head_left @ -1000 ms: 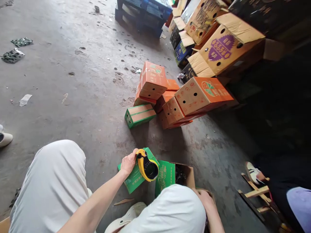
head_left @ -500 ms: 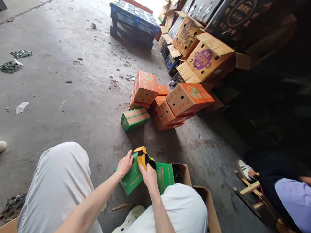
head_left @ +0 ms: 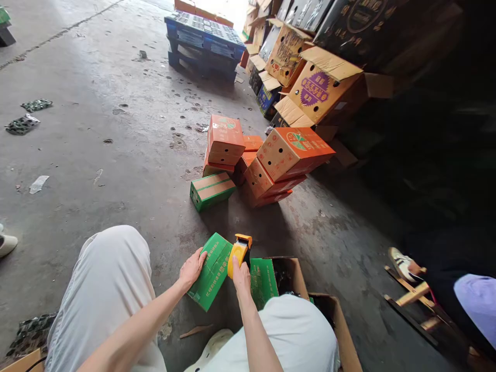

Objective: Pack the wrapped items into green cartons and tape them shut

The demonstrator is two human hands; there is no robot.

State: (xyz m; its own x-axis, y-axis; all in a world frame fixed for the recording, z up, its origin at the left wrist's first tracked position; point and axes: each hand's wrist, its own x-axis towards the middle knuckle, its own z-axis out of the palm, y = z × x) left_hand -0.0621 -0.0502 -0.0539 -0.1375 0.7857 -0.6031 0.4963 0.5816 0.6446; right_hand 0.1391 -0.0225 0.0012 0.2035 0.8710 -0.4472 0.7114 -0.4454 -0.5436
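The grey floor (head_left: pixel 135 181) is bare and worn, pocked with shallow pits, and a long crack (head_left: pixel 58 35) crosses its far left corner. Bright light washes in at the far edge, behind stacked blue pallets (head_left: pixel 205 42). Open cartons (head_left: pixel 320 85) are piled along the far right, where the room sinks into deep shadow. A low wooden stool (head_left: pixel 414 294) stands near the right edge; patterned scraps (head_left: pixel 36 105) litter the left.

Got loads of bare floor (head_left: pixel 127 199) off to the left past my left knee (head_left: pixel 116 274), plus a strip straight ahead before the green carton (head_left: pixel 212 191) and orange boxes (head_left: pixel 267 173) block things, but my right hand (head_left: pixel 241 276) is kinda hemmed in, with my right knee (head_left: pixel 296 328) and the open box (head_left: pixel 300 278) crowding its right side.
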